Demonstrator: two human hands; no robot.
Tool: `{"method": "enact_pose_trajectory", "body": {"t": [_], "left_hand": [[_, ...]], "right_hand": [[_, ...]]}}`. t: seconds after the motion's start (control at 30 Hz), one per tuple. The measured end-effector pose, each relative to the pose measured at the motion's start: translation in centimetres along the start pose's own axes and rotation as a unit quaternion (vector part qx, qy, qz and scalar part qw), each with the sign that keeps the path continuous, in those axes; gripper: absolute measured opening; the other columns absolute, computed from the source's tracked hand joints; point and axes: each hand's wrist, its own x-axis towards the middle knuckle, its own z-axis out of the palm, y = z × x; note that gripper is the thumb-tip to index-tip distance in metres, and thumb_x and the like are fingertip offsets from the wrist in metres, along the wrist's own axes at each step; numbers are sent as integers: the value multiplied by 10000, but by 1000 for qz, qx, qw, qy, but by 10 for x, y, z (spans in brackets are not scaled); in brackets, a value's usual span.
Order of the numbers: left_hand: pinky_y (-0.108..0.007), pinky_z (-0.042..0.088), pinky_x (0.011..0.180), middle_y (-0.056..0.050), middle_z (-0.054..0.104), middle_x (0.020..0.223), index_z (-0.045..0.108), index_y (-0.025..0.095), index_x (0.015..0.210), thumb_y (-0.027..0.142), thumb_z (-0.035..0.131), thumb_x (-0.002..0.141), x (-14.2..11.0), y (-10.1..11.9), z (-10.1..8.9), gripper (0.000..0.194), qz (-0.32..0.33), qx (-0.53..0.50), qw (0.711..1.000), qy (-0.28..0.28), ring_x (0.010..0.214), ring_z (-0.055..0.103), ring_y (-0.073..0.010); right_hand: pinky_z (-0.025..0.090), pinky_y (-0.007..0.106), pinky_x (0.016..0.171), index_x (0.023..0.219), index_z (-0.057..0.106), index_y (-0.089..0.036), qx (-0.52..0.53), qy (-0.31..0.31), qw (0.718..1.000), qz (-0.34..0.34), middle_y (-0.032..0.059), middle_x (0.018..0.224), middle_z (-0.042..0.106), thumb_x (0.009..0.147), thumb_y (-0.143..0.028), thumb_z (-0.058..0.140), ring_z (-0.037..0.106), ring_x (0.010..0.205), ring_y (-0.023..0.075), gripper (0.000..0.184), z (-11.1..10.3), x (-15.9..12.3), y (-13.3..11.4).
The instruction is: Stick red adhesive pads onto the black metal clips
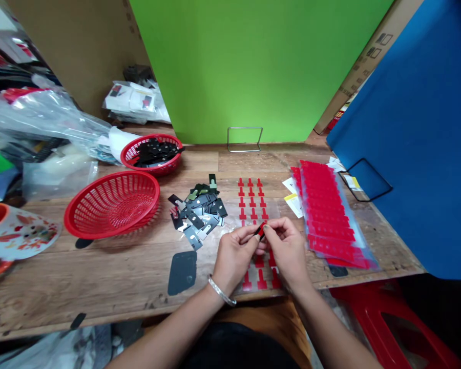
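My left hand [236, 252] and my right hand [287, 248] meet over a clear sheet of red T-shaped stickers [252, 201] on the wooden table [111, 277]. Both hands pinch one small black part with a red sticker [260, 230] between their fingertips. A silver bangle sits on my left wrist. To the left of the sheet lies a pile of small black and grey metal parts [200, 212].
An empty red basket [113, 203] stands left of the pile; a smaller red basket [152, 152] behind it holds black parts. A stack of red sticker sheets [328, 212] lies at the right. Plastic bags and a patterned mug [11, 236] crowd the left. A dark flat piece [182, 271] lies near the front edge.
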Motion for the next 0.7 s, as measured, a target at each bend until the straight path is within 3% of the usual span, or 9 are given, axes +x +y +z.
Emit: {"method": "enact_pose_trajectory", "body": {"t": [0.2, 0.33, 0.5, 0.7], "left_hand": [[-241, 531, 631, -72, 698, 815, 633, 97, 984, 199, 623, 718, -2, -2, 2, 285, 36, 16, 999, 16, 666, 654, -151], [-246, 532, 641, -67, 699, 824, 643, 116, 980, 209, 629, 717, -2, -2, 2, 279, 52, 15, 998, 18, 675, 654, -154], [-234, 524, 614, -83, 696, 826, 641, 108, 970, 227, 652, 698, -1, 3, 0, 297, -26, -47, 999, 3, 669, 650, -150], [-235, 520, 595, -108, 692, 817, 628, 83, 971, 208, 674, 669, 0, 8, 1, 330, -66, -75, 995, 15, 647, 643, -146]], "right_hand": [[442, 225, 580, 731, 541, -173, 20, 10, 1000, 4, -16, 694, 586, 715, -233, 618, 542, 613, 107, 99, 1, 1, 4], [444, 218, 564, 772, 469, -197, 114, 9, 993, 15, -32, 700, 595, 676, -204, 665, 559, 605, 103, 218, 1, 5, 4], [441, 208, 514, 847, 433, -223, 226, -34, 971, 69, -58, 673, 608, 625, -190, 719, 553, 515, 88, 364, -3, 10, 6], [428, 207, 496, 833, 568, -172, 204, -83, 970, 100, -22, 615, 600, 697, -334, 660, 529, 501, 90, 230, -5, 14, 4]]}}
